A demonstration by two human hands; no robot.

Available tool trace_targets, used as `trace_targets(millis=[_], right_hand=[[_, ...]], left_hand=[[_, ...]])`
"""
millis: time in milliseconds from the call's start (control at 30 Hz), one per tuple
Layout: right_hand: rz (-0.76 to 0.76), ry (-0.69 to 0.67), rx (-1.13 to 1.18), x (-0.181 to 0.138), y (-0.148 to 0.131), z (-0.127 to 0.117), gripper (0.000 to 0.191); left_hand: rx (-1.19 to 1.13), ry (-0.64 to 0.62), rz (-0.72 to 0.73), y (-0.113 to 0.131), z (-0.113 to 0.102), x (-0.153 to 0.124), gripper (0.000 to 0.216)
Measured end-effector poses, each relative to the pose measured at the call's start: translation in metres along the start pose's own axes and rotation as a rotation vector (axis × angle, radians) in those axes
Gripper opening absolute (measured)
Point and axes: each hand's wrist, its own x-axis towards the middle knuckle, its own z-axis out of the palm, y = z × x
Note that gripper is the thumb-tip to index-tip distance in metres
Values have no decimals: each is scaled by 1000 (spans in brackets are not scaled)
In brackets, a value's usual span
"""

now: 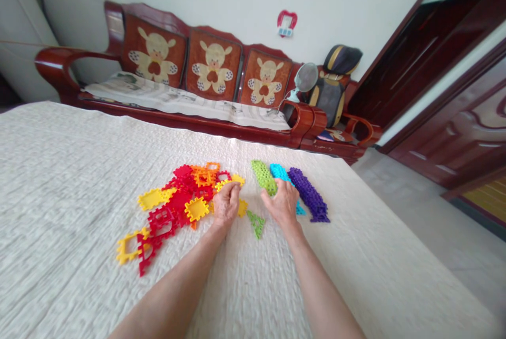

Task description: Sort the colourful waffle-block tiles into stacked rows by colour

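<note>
My left hand (pixel 226 205) is closed in a pinch on a yellow plastic tile (pixel 231 183) at the right edge of a loose heap of red, orange and yellow interlocking tiles (pixel 177 203). My right hand (pixel 282 202) rests with curled fingers on the near end of a stacked green row of tiles (pixel 264 176). Beside it lie a blue stack (pixel 279 172) and a purple stack (pixel 308 194). A single green triangular tile (pixel 256 223) lies between my wrists. Everything sits on a cream quilted bedspread (pixel 79 170).
Behind the bed stands a dark red wooden sofa (pixel 190 117) with teddy-bear cushions, a backpack (pixel 334 86) and a small fan at its right end. A wooden door (pixel 454 112) and bare floor are to the right of the bed edge.
</note>
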Motion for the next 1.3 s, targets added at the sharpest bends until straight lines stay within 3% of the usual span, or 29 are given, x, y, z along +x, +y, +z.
trace_targets(millis=[167,467,567,700,800,933,1167,1300], right_hand=[[116,-24,-78,14,-7,6,44],[89,76,-13,12,3,30,48],[76,97,27,10,4,25,51],[-52,119,138,0,7,12,37],[-160,39,314,-16,10,5,24],[-167,-124,460,-40,13,2,17],[-259,-314,346,-59,7,-15,36],[-298,-356,285,-59,2,-23,35]], left_hand=[[12,6,-5,3,0,-1,26],[48,-8,10,4,-2,-1,26],[48,-7,4,3,-2,-1,25],[29,-14,15,1,-1,0,25],[24,-15,18,-3,0,0,26],[36,-25,18,-4,0,0,27],[54,-26,7,2,-2,0,28],[52,-24,21,-2,-1,0,27]])
